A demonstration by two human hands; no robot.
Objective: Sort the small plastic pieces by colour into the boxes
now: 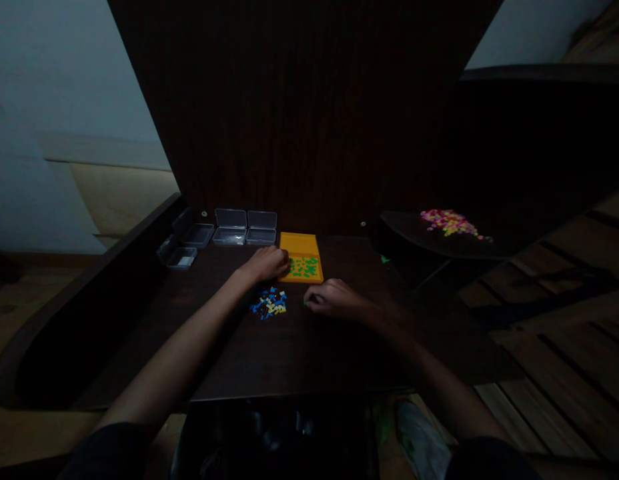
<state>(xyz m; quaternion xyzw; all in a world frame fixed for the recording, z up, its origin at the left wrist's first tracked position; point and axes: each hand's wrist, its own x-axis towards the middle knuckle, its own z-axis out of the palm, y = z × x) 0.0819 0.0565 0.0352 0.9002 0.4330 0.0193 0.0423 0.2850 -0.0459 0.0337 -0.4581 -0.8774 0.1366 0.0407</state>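
An orange-yellow box (298,243) lies with its lid folded back, and several small green pieces (305,267) are spread in its near half. My left hand (269,263) rests at the box's left edge with the fingers curled; its fingertips are partly hidden. Just in front of the box, my right hand (332,298) is closed in a pinch, with a bit of green at the fingertips that looks like one of the small pieces. Between my forearms sits a loose pile of small blue, white and yellow pieces (269,303) on the dark table (289,360).
Clear plastic cases (231,227) with raised lids stand along the back left, and another clear case (182,257) is by the left side panel. A heap of pink, red and yellow pieces (450,223) lies on a dark shelf (404,227) at right.
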